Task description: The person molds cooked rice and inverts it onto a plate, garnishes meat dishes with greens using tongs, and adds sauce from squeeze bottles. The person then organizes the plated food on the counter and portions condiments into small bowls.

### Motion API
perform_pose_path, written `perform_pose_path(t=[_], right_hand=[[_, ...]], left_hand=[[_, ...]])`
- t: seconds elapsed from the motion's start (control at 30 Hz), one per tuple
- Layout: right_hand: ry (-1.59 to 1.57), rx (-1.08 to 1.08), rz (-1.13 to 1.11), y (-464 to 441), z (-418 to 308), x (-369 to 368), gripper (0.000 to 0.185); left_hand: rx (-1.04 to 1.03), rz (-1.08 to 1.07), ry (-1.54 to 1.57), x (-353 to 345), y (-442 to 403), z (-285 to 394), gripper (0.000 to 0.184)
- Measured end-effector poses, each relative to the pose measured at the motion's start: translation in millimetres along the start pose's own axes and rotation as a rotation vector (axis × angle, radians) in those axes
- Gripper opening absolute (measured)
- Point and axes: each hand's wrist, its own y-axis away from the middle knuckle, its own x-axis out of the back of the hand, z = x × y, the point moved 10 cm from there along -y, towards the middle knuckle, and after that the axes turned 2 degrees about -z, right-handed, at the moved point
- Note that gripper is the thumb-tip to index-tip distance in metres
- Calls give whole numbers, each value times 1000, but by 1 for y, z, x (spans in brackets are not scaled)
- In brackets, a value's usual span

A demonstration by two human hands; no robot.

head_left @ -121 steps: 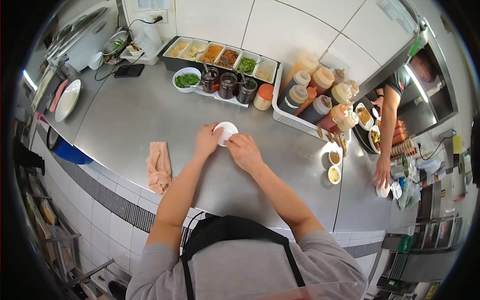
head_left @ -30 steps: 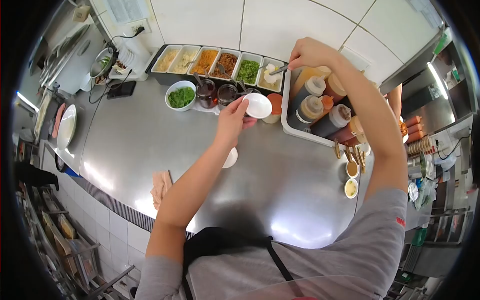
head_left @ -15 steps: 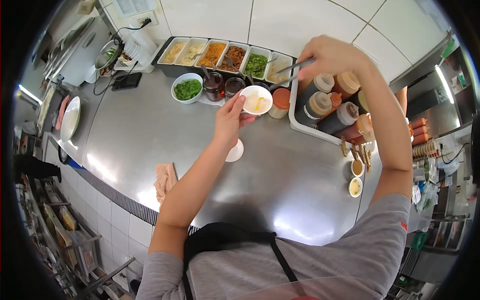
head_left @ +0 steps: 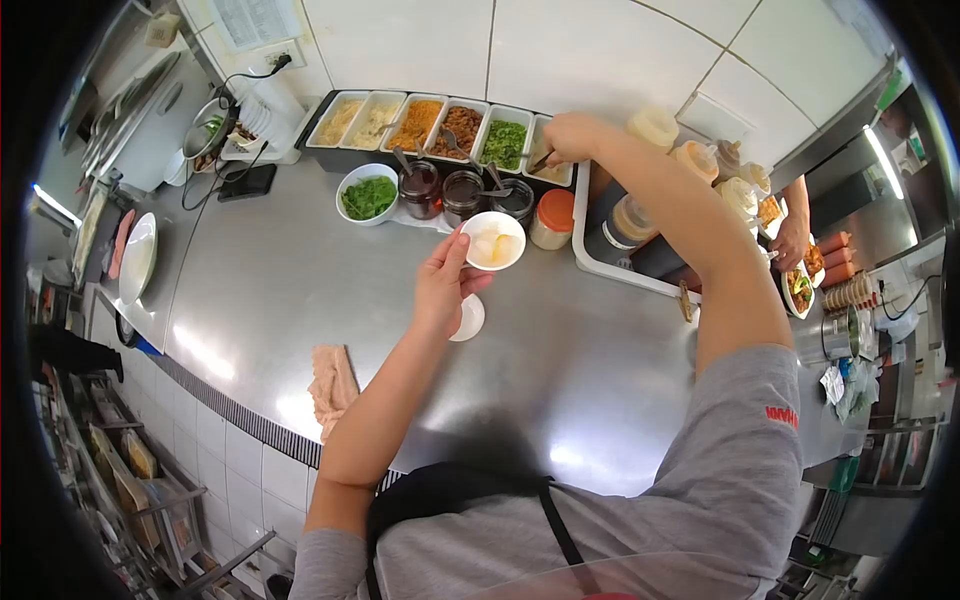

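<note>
My left hand (head_left: 443, 285) holds a small white cup (head_left: 494, 241) with pale pieces and a yellow bit inside, above the steel counter. A white round dish or lid (head_left: 468, 318) lies on the counter, partly behind that hand. My right hand (head_left: 577, 138) is closed on metal tongs (head_left: 541, 161), mostly hidden by it, with the tips down at the rightmost white tub (head_left: 553, 172). Left of that tub, others hold chopped greens (head_left: 504, 143), brown crumbles (head_left: 458, 130) and orange shreds (head_left: 416, 124). Dark sauce jars (head_left: 463, 197) with spoons and a red-lidded jar (head_left: 552, 218) stand in front.
A white bin (head_left: 612, 268) of squeeze bottles stands below my right forearm. Another person's hand (head_left: 793, 235) is at the far right near dishes of food (head_left: 798, 290). A bowl of greens (head_left: 369, 198), a phone (head_left: 246, 182) and a cloth (head_left: 333, 385) are on the left.
My right hand has moved left and down with the tongs, from above the bottles to the rightmost tub. The cup is slightly lower and further left. Another person's hand has come into view.
</note>
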Motion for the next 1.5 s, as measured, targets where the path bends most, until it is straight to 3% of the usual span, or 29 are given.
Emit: perform_pose_path(t=[0.23,0.3,0.4,0.53,0.73,1.03,1.17,1.33,1.43,1.5], right_hand=[[-8,46,32,14,16,16,24],[-140,21,90,23,35,32,29],[13,-95,70,19,45,31,36],[50,-61,87,4,27,20,40],[49,-43,-177,-7,26,-16,31],[-142,59,-6,7,33,4,23],[-242,98,129,46,43,50,24],[-296,83,118,94,13,90,21],[-380,185,31,107,-33,86,24],[-234,275,30,109,-66,80,28]], left_hand=[[-2,-12,22,-9,-7,0,41],[-5,-11,29,-14,-10,0,41],[-15,-39,40,-23,-11,-2,41],[16,-32,46,-20,-10,-9,40],[38,7,61,-9,-11,-16,40],[6,-41,72,-26,-26,-14,39],[-10,-26,54,-34,-33,-11,40],[-46,-52,58,-41,-39,-8,41],[-50,-67,54,-46,-35,-4,40],[-55,-80,56,-49,-31,-3,38]])
